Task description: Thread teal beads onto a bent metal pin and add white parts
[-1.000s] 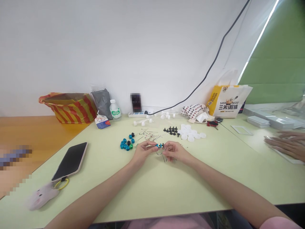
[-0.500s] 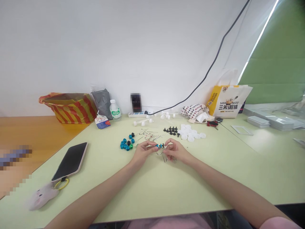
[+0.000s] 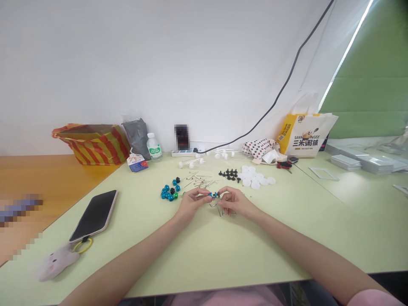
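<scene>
The other person's hands have gone from the right of the view, leaving the bench there without them. The pale green tabletop (image 3: 223,250) carries everything else. Along its back edge, a red-and-yellow striped woven bag (image 3: 95,148) stands open, its contents out of sight, and a yellow-and-white paper carrier bag (image 3: 306,136) stands near the right, its contents also hidden. A black smartphone in a pale case (image 3: 94,210) lies at the left. Mid-table, the left hand (image 3: 191,203) and right hand (image 3: 234,202) come together, their fingers closing on a small blue-and-black jointed piece (image 3: 214,195) held just above the tabletop. Only this piece appears joined; much lies loose. Glossy blue, green and black balls (image 3: 168,193) sit in a cluster left of the hands, thin metal pins (image 3: 199,182) lie scattered behind them, and black knobs (image 3: 228,174) and white plastic discs (image 3: 253,178) are grouped to the right.
</scene>
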A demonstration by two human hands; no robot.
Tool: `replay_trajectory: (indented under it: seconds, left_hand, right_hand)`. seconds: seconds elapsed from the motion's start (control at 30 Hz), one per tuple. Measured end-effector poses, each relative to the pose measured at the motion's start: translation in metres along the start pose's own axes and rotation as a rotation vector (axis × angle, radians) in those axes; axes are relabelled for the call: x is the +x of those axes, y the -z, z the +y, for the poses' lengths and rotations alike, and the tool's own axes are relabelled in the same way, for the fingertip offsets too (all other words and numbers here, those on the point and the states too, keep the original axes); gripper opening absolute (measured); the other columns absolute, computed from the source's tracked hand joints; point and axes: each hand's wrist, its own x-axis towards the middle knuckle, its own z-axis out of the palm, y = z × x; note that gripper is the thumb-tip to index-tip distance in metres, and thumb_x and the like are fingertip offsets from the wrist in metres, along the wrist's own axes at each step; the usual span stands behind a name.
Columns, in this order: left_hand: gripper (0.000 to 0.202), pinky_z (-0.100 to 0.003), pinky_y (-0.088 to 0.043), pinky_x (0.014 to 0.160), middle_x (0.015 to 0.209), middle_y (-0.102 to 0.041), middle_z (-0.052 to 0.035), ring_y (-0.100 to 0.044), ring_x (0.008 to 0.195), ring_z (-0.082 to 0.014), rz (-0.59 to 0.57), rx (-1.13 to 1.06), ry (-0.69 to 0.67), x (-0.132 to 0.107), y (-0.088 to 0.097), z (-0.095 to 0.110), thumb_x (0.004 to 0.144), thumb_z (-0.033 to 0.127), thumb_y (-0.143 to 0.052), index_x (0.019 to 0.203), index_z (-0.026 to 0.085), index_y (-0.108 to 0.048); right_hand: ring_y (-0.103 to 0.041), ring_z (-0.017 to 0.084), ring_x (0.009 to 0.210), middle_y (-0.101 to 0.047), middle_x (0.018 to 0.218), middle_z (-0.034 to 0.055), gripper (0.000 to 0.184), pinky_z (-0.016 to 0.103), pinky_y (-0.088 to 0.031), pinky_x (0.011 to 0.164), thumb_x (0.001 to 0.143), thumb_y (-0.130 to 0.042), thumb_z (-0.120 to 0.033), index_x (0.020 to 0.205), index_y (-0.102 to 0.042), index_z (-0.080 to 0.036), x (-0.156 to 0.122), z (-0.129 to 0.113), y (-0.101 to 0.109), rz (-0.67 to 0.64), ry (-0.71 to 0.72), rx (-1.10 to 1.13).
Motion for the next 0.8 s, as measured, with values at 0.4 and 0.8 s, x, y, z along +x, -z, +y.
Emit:
replay_trajectory:
  seconds: [0.4,0.8]
  left_hand:
    - [0.021,-0.035,-0.05,0.083,0.089,-0.06,-0.002,-0.063,0.079,-0.0165,0.012,-0.017,-0.007,0.0008,0.0006,-0.0015,0.059,0.021,-0.078,0.074,0.015,-0.064]
    - [0.023,-0.036,-0.05,0.083,0.089,-0.061,-0.0037,-0.062,0.078,-0.0172,0.011,-0.005,-0.006,-0.0013,-0.0011,0.002,0.058,0.023,-0.079,0.073,0.015,-0.063]
  right_hand:
    - [-0.055,0.009,0.049,-0.055,0.058,-0.0031,0.033,0.019,-0.042,0.044,0.07,-0.067,-0.042,0.084,-0.054,-0.016,-0.0023,-0.0016,-0.0003,-0.023,-0.014,-0.038]
    - [-0.054,0.009,0.047,-0.054,0.06,-0.006,0.043,0.02,-0.044,0.044,0.069,-0.067,-0.043,0.1,-0.047,-0.023,-0.0029,-0.0065,-0.0014,0.009,0.023,-0.009]
